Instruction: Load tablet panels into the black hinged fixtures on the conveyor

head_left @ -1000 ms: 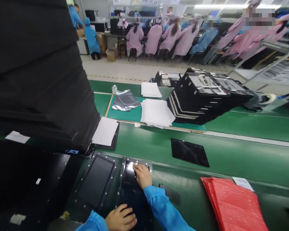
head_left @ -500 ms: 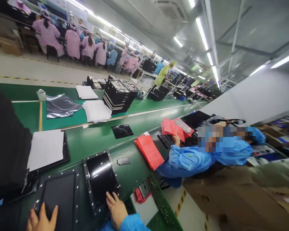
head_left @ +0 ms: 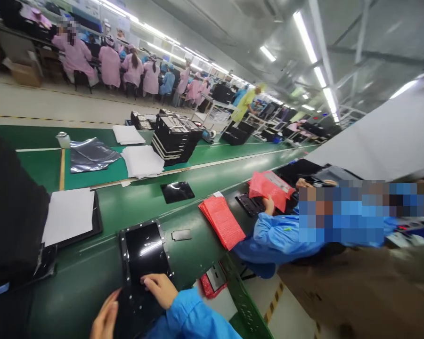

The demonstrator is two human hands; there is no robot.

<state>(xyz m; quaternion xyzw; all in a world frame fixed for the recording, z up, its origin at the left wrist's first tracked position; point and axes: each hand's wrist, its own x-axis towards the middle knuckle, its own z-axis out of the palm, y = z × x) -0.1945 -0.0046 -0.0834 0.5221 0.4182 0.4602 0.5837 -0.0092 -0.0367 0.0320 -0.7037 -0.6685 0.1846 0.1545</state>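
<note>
A black tray (head_left: 127,320) with pale dots along its border lies between my hands, overlapping the near part of a second black tray (head_left: 125,249) that holds a glossy black panel (head_left: 144,247). My left hand (head_left: 106,316) is at the left side of the overlapping tray, fingers held together against its edge. On its far side, my right hand (head_left: 160,289) has bent fingers gripping around the edge, over the lower part of the glossy panel. The thumb side of my right hand is partly hidden. A small dark plate (head_left: 181,235) lies right of the trays.
Left stands a tall black stack (head_left: 14,212) beside white sheets (head_left: 69,216) on a dark tray. A glossy sheet (head_left: 177,192) lies farther back. Red bubble bags (head_left: 222,221) lie at right, near a co-worker in blue sleeves (head_left: 275,235). A green bin (head_left: 245,292) stands below the bench edge.
The left-hand tray has moved right from its spot on the bench to overlap the panel tray. My left hand moved right with it; my right hand shifted slightly left and its fingers curled.
</note>
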